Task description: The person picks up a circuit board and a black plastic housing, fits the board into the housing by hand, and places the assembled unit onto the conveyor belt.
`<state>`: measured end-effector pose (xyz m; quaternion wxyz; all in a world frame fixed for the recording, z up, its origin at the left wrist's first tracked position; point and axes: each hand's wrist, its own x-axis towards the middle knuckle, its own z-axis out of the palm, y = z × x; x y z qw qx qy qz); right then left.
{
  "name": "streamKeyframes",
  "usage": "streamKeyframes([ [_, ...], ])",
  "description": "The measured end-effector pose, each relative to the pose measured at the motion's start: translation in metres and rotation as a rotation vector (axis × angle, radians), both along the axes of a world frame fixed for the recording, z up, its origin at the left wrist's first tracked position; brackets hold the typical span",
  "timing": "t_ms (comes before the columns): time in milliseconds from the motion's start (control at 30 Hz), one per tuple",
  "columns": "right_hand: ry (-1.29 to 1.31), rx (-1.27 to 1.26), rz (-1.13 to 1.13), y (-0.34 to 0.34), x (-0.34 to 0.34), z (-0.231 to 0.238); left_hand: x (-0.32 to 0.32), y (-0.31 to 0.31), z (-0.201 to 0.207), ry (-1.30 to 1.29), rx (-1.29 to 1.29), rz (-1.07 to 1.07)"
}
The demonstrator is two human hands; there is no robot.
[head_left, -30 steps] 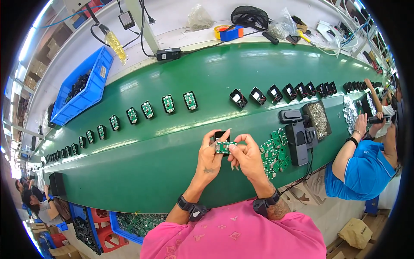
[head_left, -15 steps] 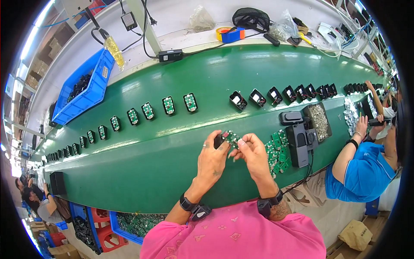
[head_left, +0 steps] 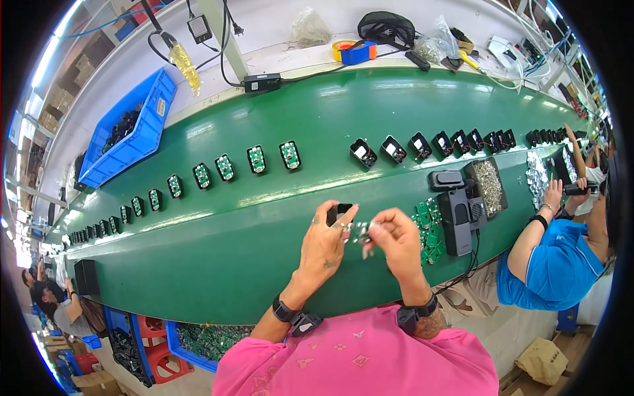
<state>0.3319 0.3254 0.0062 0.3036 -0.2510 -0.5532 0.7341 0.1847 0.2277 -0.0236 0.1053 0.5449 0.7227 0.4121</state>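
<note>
The right hand [head_left: 401,245] has just drawn 1 green board [head_left: 359,231], blurred, rightward from the black housing [head_left: 339,212], pinching it between thumb and fingers; the left hand [head_left: 322,243] wraps the housing. Both hang over the counter [head_left: 218,264], toward its near edge; the board looks unseated.

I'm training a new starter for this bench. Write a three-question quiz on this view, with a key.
1. Multiple choice: what does the right hand hold?
a) a roll of tape
b) a green circuit board
c) a plastic bag
2. True or false: the left hand is empty.
3. Fill in: the large bin at the picture's upper left is coloured ____.

Key:
1. b
2. False; it holds a black case.
3. blue
</note>
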Motion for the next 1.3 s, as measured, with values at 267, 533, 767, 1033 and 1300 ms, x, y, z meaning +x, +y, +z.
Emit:
streamKeyframes([
  [267, -0.156, -0.042, 0.034, 0.010, -0.012, 0.006, 0.009, 0.006, 0.012, 0.122, -0.048, -0.007],
  [533, -0.258, 0.010, 0.040, 0.014, -0.006, -0.004, 0.004, 0.007, 0.001, -0.130, 0.016, -0.078],
  [767, -0.268, 0.092, -0.076, 0.014, -0.005, -0.013, 0.012, 0.007, 0.019, -0.819, 0.136, -0.129],
  [1033, -0.369, 0.549, -0.226, 0.010, -0.005, -0.008, 0.007, 0.013, 0.010, -1.108, 0.051, -0.088],
  [1300, -0.254, 0.964, -0.146, 0.016, -0.007, -0.008, 0.017, 0.017, 0.013, -1.083, 0.015, -0.088],
])
